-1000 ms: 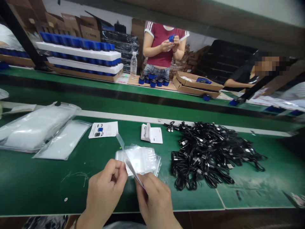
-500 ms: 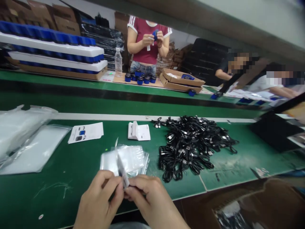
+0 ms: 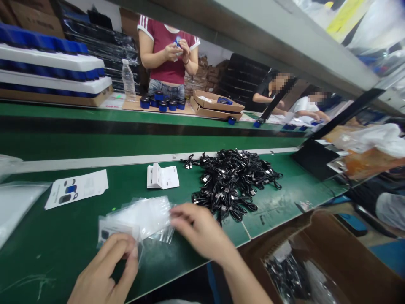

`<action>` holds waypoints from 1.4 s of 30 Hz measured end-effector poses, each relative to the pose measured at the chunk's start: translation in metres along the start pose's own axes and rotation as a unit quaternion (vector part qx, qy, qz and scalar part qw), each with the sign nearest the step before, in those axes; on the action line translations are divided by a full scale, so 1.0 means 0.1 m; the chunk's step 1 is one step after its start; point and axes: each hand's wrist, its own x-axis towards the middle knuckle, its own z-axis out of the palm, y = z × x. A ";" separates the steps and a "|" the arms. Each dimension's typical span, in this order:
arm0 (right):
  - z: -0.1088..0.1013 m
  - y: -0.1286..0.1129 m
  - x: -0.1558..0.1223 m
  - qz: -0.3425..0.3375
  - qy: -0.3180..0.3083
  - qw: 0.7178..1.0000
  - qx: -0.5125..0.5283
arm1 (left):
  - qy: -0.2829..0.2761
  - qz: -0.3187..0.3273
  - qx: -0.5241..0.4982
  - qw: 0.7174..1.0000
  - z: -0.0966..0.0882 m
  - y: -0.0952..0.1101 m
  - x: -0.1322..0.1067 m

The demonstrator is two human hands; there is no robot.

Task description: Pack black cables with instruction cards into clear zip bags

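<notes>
No wording can be read: the leaflet at nine o'clock and the red-printed paper at ten o'clock are too blurred.

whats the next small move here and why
I'd probably have the right hand peel one bag off the stack of clear bags, since its fingers rest on that stack's edge. The left hand is busy pinching a clear bag with a printed card showing in it, so the right looks like the free one.
</notes>
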 end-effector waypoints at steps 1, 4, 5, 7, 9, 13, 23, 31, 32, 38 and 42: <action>-0.17 0.08 0.01 0.010 0.041 0.992 -0.119 | -0.016 -0.017 -0.001 1.000 0.01 -0.02 0.02; -0.56 0.30 0.06 0.035 0.061 0.945 -0.320 | -0.047 -0.035 -0.016 0.998 0.06 -0.07 0.06; -0.62 0.34 0.07 0.033 0.051 0.939 -0.338 | -0.053 -0.038 -0.021 0.998 0.08 -0.08 0.07; -0.64 0.35 0.09 0.028 0.036 0.936 -0.350 | -0.062 -0.043 -0.026 0.997 0.11 -0.09 0.08; -0.53 0.29 0.10 0.036 0.037 0.930 -0.364 | -0.070 -0.053 -0.023 0.996 0.12 -0.07 0.09; -0.18 0.14 0.12 0.099 0.031 0.901 -0.421 | -0.070 -0.073 -0.021 0.995 0.10 0.01 0.11; -0.14 0.14 0.10 0.085 -0.024 0.901 -0.425 | -0.066 -0.053 -0.023 0.996 0.14 0.03 0.12; 0.00 0.12 0.19 0.078 -0.015 0.906 -0.416 | -0.068 -0.045 -0.029 0.996 0.12 0.03 0.10; 0.01 0.12 0.19 0.071 -0.014 0.910 -0.408 | -0.067 -0.045 -0.031 0.996 0.12 0.03 0.10; 0.08 0.14 0.13 0.091 0.034 0.924 -0.370 | -0.059 -0.053 -0.031 0.996 0.13 0.05 0.10; 0.10 0.22 0.15 0.050 0.046 0.954 -0.291 | -0.063 -0.053 -0.033 0.996 0.11 0.06 0.10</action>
